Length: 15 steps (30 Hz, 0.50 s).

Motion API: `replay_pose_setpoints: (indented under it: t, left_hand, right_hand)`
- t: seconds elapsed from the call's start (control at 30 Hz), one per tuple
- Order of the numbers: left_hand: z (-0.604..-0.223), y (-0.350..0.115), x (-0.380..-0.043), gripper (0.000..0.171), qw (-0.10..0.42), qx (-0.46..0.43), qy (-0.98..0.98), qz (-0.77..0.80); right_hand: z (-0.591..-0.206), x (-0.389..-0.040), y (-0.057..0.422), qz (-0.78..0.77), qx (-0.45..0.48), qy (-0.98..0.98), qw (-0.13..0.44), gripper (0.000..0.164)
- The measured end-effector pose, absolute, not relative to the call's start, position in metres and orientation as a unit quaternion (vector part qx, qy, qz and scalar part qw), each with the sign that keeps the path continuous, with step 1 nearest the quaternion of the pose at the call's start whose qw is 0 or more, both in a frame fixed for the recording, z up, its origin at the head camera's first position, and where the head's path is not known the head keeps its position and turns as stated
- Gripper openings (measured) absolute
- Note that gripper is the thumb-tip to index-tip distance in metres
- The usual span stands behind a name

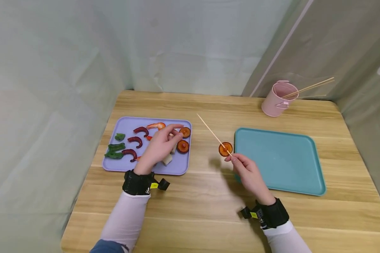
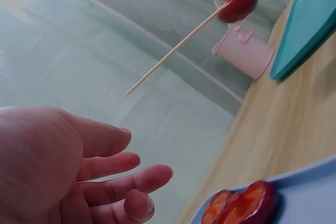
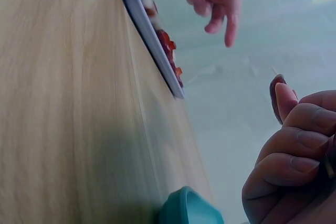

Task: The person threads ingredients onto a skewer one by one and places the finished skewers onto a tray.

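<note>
In the head view my right hand [image 1: 248,172] grips a thin wooden skewer [image 1: 209,129] near its lower end. One round brown-orange mushroom slice [image 1: 223,150] is threaded on it, close to the fingers. My left hand [image 1: 159,146] hovers over the lavender tray [image 1: 149,170], its fingers loosely bent with nothing between them, as the left wrist view also shows. Beside its fingertips lie two more mushroom slices [image 1: 183,147]. White cubes [image 1: 167,160] lie partly under the hand. Farther left on the tray are curled dark red tentacle pieces [image 1: 135,141], green pepper pieces [image 1: 115,151] and an orange shrimp [image 1: 158,125].
A teal tray [image 1: 282,158] lies on the right of the wooden table [image 1: 196,207], partly behind my right hand. Toward the back right stands a pink bucket [image 1: 273,105] with several skewers [image 1: 313,86] leaning out. Pale curtains [image 1: 193,45] hang behind the table.
</note>
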<state>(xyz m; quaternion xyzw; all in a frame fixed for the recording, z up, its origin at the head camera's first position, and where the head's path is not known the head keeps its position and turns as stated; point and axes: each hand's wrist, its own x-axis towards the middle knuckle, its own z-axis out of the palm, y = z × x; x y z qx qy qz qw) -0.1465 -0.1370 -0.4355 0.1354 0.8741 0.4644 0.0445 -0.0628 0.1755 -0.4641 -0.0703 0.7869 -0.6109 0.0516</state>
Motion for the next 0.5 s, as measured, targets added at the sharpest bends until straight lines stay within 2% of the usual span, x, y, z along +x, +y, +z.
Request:
replay_pose_setpoints:
  t: [0.23,0.5]
  left_hand:
    - [-0.437,-0.14,-0.15,0.035,0.059,0.133,0.881,0.45]
    - [-0.449,-0.136,-0.152,0.033,0.022,0.155,0.932,0.326]
  right_hand:
    - [-0.463,-0.064,0.18,-0.623,-0.071,0.777,0.052,0.025]
    - [-0.469,-0.065,0.183,-0.63,-0.081,0.771,0.045,0.025]
